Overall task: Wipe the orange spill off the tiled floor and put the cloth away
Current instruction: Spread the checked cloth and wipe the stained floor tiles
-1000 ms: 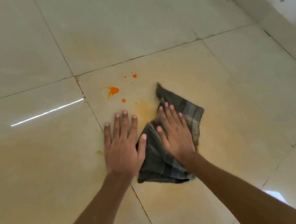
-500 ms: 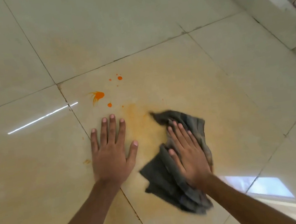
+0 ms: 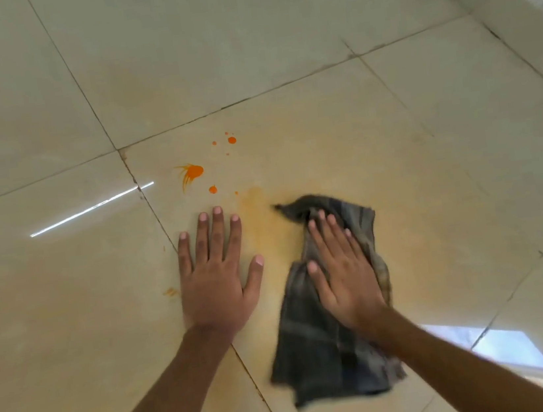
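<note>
A dark grey checked cloth lies crumpled on the cream tiled floor. My right hand presses flat on the cloth's upper half, fingers together. My left hand rests flat on the bare tile to the cloth's left, fingers spread, holding nothing. Bright orange spill drops sit just beyond my left fingertips, with smaller dots farther back. A faint orange smear stains the tile between my two hands.
A small orange mark lies left of my left hand near a grout line. The wall base runs along the upper right. Light reflections glare on the tiles at left and lower right.
My right hand dragged the cloth back toward me and to the right, away from the orange drops, leaving a faint smear. My left hand stayed planted on the tile.
</note>
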